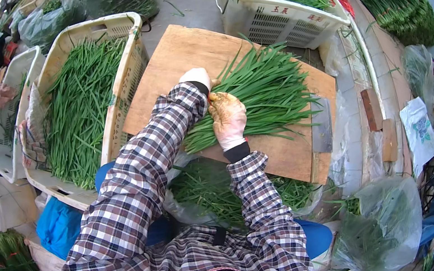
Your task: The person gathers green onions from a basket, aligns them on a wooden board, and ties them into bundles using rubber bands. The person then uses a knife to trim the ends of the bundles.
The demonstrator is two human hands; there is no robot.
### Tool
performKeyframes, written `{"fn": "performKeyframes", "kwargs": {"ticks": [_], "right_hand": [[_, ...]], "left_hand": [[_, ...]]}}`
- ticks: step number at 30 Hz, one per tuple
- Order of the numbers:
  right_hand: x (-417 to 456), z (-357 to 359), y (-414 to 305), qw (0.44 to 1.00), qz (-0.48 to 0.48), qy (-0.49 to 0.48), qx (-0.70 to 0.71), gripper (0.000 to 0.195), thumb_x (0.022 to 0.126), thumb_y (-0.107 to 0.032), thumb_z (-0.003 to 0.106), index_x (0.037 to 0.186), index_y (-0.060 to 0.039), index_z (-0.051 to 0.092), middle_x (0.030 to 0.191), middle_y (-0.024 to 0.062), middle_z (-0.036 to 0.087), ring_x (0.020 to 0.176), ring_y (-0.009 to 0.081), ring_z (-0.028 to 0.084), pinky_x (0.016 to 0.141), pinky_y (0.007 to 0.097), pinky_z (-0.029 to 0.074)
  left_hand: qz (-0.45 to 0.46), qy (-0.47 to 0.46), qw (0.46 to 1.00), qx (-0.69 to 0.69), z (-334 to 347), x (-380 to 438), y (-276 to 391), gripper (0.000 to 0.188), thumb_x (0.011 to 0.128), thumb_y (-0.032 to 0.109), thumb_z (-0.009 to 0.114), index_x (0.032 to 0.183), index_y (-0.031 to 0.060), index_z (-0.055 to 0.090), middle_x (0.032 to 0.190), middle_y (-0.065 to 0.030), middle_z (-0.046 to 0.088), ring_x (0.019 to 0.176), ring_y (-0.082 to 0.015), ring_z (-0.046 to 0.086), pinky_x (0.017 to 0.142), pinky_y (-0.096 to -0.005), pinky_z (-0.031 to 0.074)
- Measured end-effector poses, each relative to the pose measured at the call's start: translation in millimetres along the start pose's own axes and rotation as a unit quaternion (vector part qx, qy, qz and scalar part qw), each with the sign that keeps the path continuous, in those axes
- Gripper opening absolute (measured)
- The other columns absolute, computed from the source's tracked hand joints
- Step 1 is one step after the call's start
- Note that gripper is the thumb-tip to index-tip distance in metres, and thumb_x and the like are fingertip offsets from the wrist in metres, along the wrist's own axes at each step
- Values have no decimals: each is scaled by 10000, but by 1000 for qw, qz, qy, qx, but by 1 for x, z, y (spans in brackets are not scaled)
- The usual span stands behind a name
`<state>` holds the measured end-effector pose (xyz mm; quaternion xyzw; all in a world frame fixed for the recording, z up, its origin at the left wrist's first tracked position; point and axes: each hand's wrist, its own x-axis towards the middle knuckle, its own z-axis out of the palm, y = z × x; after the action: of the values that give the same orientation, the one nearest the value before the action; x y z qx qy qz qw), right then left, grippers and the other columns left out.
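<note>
A large bundle of garlic chives (267, 88) lies across a wooden board (188, 50), its leaves fanned towards the upper right and its stalk ends towards me. My right hand (227, 118), in a pale glove with yellow-brown stains, is closed over the stalks. Against the bundle's left side is my left hand (197, 76), also gloved and bent at the wrist. Its fingers are mostly hidden, so its grip does not show; the two hands nearly touch. A cleaver (323, 124) rests flat at the board's right side, its handle towards me, with leaf tips reaching its blade.
Left of the board stands a plastic crate (124, 78) filled with chives; another white crate (279, 22) of greens is beyond it. Loose leaves lie in clear plastic (208, 189) below the board. Filled plastic bags (385, 226) sit at right. People are at far left.
</note>
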<state>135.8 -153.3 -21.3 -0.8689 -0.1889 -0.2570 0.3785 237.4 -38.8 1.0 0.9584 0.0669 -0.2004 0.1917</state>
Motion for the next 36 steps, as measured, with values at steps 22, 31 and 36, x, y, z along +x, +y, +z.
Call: {"fn": "performKeyframes", "kwargs": {"ticks": [22, 31, 36], "right_hand": [[-14, 24, 6, 627, 303, 65, 714, 212, 862, -82, 471, 1049, 10, 510, 994, 131, 618, 885, 216, 605, 733, 315, 499], [-10, 25, 10, 487, 308, 64, 815, 366, 898, -261, 344, 1056, 29, 503, 1035, 186, 591, 884, 300, 587, 776, 399, 486], [-6, 15, -8, 552, 358, 69, 750, 231, 825, -64, 533, 1034, 31, 514, 967, 162, 620, 795, 252, 610, 672, 342, 512]], "left_hand": [[-121, 68, 988, -70, 20, 21, -28, 509, 676, 494, 661, 938, 58, 672, 981, -165, 634, 948, -267, 604, 821, -340, 466], [-34, 15, 998, 43, 12, 29, -14, 349, 721, 345, 673, 947, 79, 666, 1005, -150, 627, 961, -279, 595, 807, -339, 476], [70, 44, 987, -136, 43, 59, -75, 216, 725, 254, 644, 846, 79, 681, 845, -103, 665, 828, -209, 635, 725, -288, 486]]}}
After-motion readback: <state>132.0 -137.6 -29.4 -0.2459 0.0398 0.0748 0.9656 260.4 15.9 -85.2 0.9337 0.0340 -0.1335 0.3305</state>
